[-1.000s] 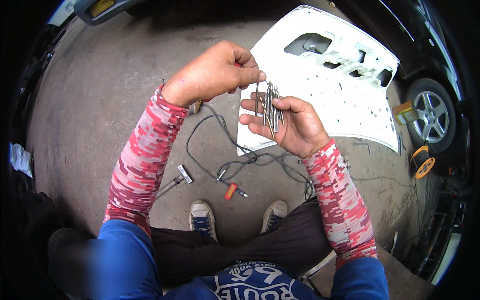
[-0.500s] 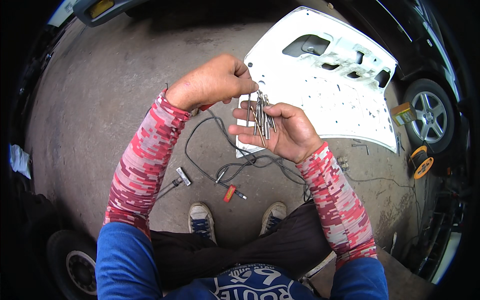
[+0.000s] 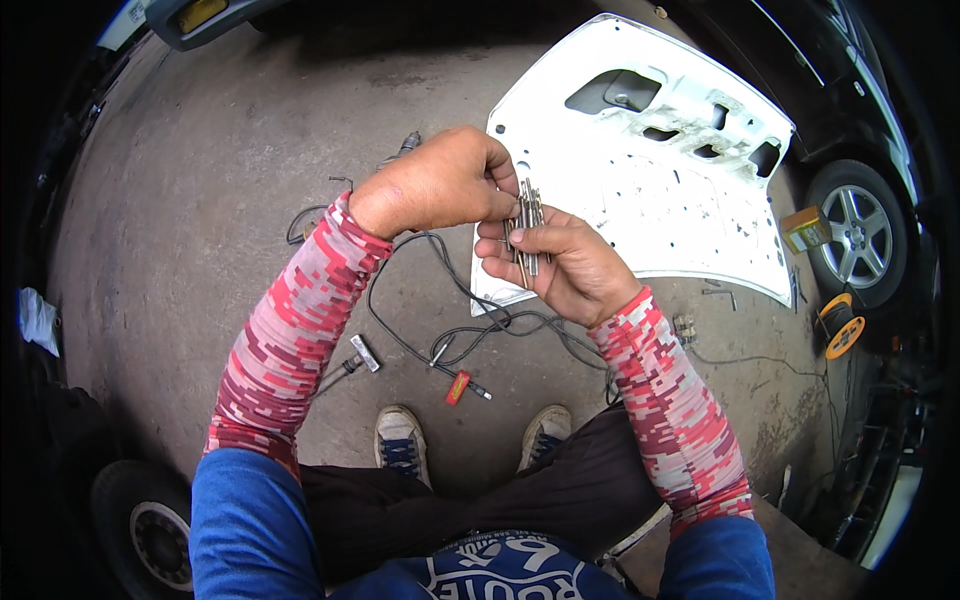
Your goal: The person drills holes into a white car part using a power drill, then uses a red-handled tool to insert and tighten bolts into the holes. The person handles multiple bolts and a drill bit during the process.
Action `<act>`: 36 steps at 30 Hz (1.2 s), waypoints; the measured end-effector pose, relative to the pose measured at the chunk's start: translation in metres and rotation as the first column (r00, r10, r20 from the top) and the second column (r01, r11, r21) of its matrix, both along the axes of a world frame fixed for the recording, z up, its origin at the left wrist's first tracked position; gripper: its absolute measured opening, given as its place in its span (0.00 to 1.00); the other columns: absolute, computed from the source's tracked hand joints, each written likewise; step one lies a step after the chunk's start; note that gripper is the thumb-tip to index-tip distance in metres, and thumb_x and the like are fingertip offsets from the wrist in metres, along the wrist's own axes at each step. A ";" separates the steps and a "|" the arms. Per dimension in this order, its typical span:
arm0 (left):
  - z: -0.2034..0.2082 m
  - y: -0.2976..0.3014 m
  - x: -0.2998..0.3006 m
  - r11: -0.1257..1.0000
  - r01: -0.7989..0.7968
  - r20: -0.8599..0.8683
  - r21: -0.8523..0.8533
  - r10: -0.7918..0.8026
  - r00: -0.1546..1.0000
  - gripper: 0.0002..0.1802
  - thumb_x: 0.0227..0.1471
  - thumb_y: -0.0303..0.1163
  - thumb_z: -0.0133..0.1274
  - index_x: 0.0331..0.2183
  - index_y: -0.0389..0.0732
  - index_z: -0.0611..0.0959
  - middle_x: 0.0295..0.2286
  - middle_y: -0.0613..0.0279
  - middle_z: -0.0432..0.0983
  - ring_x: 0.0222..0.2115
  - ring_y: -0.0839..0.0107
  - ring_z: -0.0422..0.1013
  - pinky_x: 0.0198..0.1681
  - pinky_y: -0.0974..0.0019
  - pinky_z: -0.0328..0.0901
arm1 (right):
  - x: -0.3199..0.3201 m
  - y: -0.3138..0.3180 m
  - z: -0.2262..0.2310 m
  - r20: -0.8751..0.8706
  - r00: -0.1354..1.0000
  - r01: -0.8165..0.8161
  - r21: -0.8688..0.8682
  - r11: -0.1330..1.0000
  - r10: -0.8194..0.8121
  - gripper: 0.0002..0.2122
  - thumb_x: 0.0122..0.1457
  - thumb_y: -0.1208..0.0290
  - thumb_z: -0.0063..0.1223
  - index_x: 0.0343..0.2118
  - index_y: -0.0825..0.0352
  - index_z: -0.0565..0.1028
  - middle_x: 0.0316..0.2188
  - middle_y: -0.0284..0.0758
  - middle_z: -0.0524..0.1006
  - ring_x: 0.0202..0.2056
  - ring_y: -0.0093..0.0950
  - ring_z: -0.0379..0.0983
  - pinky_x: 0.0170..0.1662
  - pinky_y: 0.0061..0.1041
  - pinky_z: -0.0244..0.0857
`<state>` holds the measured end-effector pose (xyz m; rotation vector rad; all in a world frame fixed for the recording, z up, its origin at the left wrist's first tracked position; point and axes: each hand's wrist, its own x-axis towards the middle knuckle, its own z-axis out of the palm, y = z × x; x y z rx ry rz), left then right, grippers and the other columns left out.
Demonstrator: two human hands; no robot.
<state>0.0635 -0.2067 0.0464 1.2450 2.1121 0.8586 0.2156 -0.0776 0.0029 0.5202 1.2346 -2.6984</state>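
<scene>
A bundle of slim metal drill bits (image 3: 531, 220) lies across my right hand (image 3: 580, 262), its thumb pressed over them and its fingers curled beneath. Most are grey steel; one or two look golden. From the left, my left hand (image 3: 440, 185) reaches in with thumb and forefinger pinched at the bundle's left side, on a drill bit partly hidden by the fingertips. Behind that hand, the dark end of a tool, seemingly a power drill (image 3: 410, 142), shows on the floor; the rest is covered.
A white car panel (image 3: 640, 190) lies ahead to the right. A black cable (image 3: 440, 345) loops over the concrete floor. Near my feet are a hammer (image 3: 365, 353) and a small red item (image 3: 458, 387). A wheel (image 3: 855, 232), box (image 3: 806, 230) and orange spool (image 3: 843, 325) are at right.
My left hand has lowered and shifted right, bringing its pinched drill bit against the bundle. My right thumb has moved over the bits and its fingers have curled. More of the tool behind shows.
</scene>
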 end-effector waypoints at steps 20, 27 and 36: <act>0.001 -0.006 -0.010 0.845 -0.201 0.590 0.495 -0.158 0.792 0.11 0.60 0.32 0.57 0.40 0.35 0.81 0.33 0.62 0.78 0.23 0.83 0.67 0.25 0.80 0.64 | 0.004 -0.004 0.003 0.020 0.989 0.143 0.103 0.984 -0.146 0.12 0.63 0.74 0.46 0.49 0.67 0.70 0.32 0.30 0.72 0.29 0.19 0.70 0.33 0.24 0.71; 0.007 -0.009 -0.009 0.750 -0.209 0.632 0.628 -0.335 0.699 0.09 0.60 0.30 0.54 0.41 0.35 0.80 0.33 0.59 0.78 0.23 0.83 0.67 0.27 0.79 0.65 | 0.002 0.000 -0.002 0.100 0.993 0.065 -0.016 0.998 -0.063 0.11 0.65 0.63 0.46 0.45 0.63 0.69 0.27 0.26 0.68 0.23 0.19 0.63 0.26 0.22 0.56; 0.032 -0.010 0.001 0.763 -0.063 0.382 0.644 -0.248 0.890 0.09 0.56 0.28 0.58 0.39 0.35 0.82 0.34 0.60 0.81 0.27 0.83 0.69 0.31 0.77 0.67 | 0.000 -0.004 0.005 -0.025 0.999 -0.025 0.023 0.999 0.026 0.09 0.67 0.63 0.49 0.41 0.62 0.69 0.27 0.26 0.68 0.23 0.19 0.65 0.24 0.22 0.61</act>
